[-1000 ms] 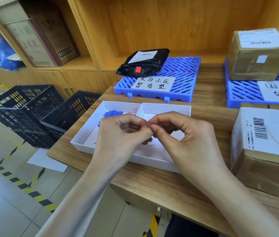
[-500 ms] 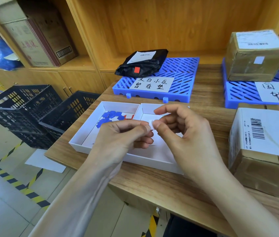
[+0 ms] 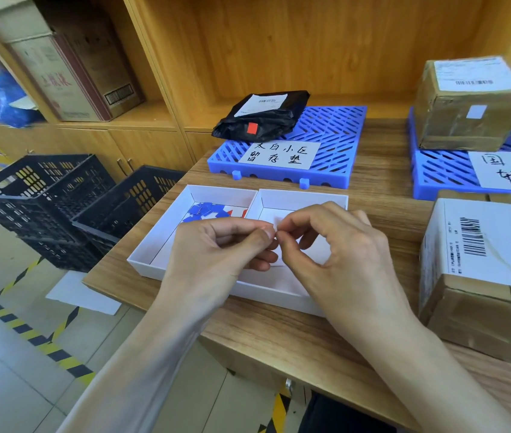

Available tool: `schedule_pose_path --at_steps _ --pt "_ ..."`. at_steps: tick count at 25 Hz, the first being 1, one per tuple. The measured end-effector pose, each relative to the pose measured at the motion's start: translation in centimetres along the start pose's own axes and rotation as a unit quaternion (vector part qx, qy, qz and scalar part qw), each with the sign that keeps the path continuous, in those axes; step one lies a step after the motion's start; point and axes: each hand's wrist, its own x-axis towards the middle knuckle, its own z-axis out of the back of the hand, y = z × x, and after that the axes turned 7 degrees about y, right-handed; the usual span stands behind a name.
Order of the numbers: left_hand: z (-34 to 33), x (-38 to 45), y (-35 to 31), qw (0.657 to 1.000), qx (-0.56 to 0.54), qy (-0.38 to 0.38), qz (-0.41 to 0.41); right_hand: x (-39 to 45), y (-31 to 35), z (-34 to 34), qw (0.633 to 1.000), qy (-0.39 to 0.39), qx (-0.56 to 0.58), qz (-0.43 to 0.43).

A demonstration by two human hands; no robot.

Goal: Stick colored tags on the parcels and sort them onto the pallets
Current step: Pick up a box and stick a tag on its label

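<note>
Both forearms reach forward, bare, converging at centre. Left hand: fingers curled, thumb and forefinger pressed together at the tips. Right hand: fingers arched, thumb and forefinger pinched, tips touching the left's.

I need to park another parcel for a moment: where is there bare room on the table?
Bare wood runs between the two blue pallets, and along the near table edge below the white tray. It is crowded at the right, where the cardboard box sits, and over the tray, where both hands work.
</note>
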Motion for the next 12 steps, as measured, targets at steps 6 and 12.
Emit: schedule_pose_path --at_steps 6,12 --pt "-0.04 -0.46 0.03 0.998 0.052 0.009 -0.026 0.15 0.17 0.07 0.999 0.035 -0.012 -0.012" --pt "-0.45 -0.47 -0.20 0.996 0.081 -0.020 -0.031 0.35 0.54 0.28 0.995 0.049 0.045 -0.075"
